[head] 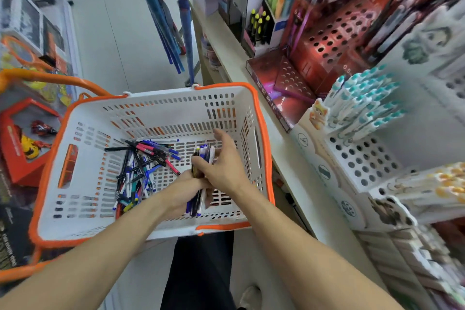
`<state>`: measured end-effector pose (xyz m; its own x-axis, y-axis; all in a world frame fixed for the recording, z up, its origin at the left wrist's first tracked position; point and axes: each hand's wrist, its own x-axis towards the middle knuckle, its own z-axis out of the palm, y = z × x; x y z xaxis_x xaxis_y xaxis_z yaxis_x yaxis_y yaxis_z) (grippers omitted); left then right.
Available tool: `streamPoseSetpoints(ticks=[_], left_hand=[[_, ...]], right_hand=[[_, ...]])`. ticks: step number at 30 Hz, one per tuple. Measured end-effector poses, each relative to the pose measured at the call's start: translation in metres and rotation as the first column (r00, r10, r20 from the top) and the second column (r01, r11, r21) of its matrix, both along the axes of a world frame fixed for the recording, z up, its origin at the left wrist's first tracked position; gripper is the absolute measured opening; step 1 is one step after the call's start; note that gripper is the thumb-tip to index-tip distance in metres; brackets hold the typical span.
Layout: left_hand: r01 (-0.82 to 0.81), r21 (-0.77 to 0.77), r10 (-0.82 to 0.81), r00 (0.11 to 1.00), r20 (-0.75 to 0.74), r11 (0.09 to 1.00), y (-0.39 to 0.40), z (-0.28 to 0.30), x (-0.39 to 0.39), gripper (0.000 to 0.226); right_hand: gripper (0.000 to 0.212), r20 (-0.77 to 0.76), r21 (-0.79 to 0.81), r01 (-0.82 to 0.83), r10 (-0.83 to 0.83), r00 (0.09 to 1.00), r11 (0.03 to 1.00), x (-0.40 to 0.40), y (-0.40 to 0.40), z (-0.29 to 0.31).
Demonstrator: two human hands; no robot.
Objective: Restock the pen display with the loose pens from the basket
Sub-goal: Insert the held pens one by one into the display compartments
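Both hands mid-frame over white orange-rimmed plastic basket (161, 106) | left hand (185, 192) and right hand (225, 166) clutch bundle of blue-and-white pens (204, 155) (fingers curled round) | loose pens (141, 166) piled lower-left inside | white perforated pen display (362, 158) right.

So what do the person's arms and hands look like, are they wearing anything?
Both arms are bare all the way up to the edge of the picture, with no sleeves showing. The left hand and the right hand wear no gloves. I can see no watch, bracelet or ring on either one. Below the arms there are dark trousers and a light shoe.
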<state>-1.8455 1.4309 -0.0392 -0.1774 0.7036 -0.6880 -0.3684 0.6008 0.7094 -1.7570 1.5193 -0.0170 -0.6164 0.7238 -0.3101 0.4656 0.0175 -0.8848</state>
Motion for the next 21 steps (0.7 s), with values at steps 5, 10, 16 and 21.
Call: streamPoseSetpoints(ticks=[5,10,16,21], left_hand=[[-0.008,0.146,0.003,1.0,0.031,0.989,-0.001,0.057,0.042,0.011],[0.007,0.264,-0.047,0.988,0.145,0.964,-0.012,0.108,0.087,0.015],[0.002,0.29,-0.089,0.955,0.284,0.957,-0.029,0.139,0.149,0.034],[0.024,0.295,-0.136,0.921,0.366,0.955,-0.038,0.149,0.198,0.024]], right_hand=[[0.038,-0.161,0.036,0.024,-0.018,0.987,0.999,0.042,-0.003,0.035],[0.034,-0.305,-0.05,0.04,-0.054,0.951,0.998,0.098,-0.006,0.081],[0.036,-0.387,-0.268,0.224,-0.317,0.866,0.937,0.184,-0.037,0.115],[0.02,-0.422,-0.346,0.382,-0.506,0.752,0.857,0.251,-0.067,0.128]])
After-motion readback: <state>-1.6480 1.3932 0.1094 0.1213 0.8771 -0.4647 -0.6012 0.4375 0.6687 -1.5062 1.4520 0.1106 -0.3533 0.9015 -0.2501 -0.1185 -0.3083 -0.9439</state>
